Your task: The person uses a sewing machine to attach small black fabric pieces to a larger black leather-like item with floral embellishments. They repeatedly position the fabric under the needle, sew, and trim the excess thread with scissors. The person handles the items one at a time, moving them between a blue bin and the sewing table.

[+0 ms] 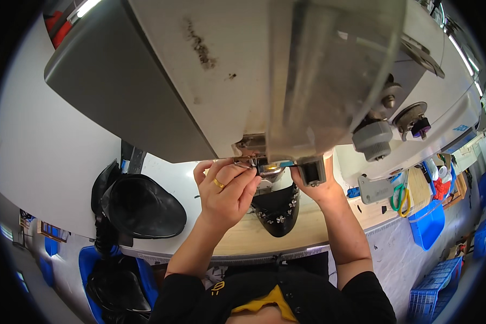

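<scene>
A white sewing machine (227, 70) fills the upper middle, close above my hands. My left hand (227, 189), with a gold ring on one finger, is at the needle area. Its thumb and fingertips are pinched together there; what lies between them is too small to make out. A black shoe upper (278, 216) with shiny stone-like decorations hangs below the needle area, its rounded end toward me. My right hand (316, 186) reaches in on the other side of the needle area, beside the shoe upper. The machine hides most of its fingers.
Black shoe pieces (143, 208) are piled on the table at left. More black pieces (119, 289) fill a blue bin (86, 264) below. Green and yellow-handled scissors (400, 198) lie at right, near a blue tray (429, 224). A blue crate (434, 291) stands on the floor.
</scene>
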Demonstrator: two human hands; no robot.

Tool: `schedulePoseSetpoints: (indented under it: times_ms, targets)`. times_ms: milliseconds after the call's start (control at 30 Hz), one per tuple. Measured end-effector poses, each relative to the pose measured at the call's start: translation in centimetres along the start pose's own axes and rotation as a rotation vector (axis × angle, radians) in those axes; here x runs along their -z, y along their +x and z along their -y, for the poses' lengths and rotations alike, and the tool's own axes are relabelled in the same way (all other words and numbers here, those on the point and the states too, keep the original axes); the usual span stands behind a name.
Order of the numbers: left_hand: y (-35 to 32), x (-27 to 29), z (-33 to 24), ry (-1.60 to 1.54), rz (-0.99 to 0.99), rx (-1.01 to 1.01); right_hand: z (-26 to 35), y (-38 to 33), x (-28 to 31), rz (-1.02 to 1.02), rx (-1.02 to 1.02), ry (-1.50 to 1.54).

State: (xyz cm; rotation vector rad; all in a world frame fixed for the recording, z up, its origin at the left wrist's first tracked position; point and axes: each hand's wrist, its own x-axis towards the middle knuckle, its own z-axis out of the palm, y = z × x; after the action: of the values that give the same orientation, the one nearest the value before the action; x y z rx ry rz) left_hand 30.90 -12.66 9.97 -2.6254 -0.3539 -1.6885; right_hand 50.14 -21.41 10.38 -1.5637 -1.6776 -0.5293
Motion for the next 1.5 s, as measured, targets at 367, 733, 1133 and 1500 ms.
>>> schedulePoseSetpoints:
  times_ms: [367,733,1133,1500]
  targets:
    - [-0.1,-0.3,0.7,-0.217,-0.028,0.132,-0.5,0.3,-0.2,-0.072,0.118,-0.032]
    - [4.4,-4.3,8.6,-1.235,0.295,1.14,-1.5,0.1,-1.5,-0.05,0.106,-0.043]
    - [0.9,0.6,3.1,-1.078,0.025,1.068,2.4,-1.1,0.5,-0.13,-0.01,0.328]
    - [-0.7,-0.5,-1.3,-0.813,-0.3,1.076,4.1,-1.2,-0.4,-0.024,0.034,0.307]
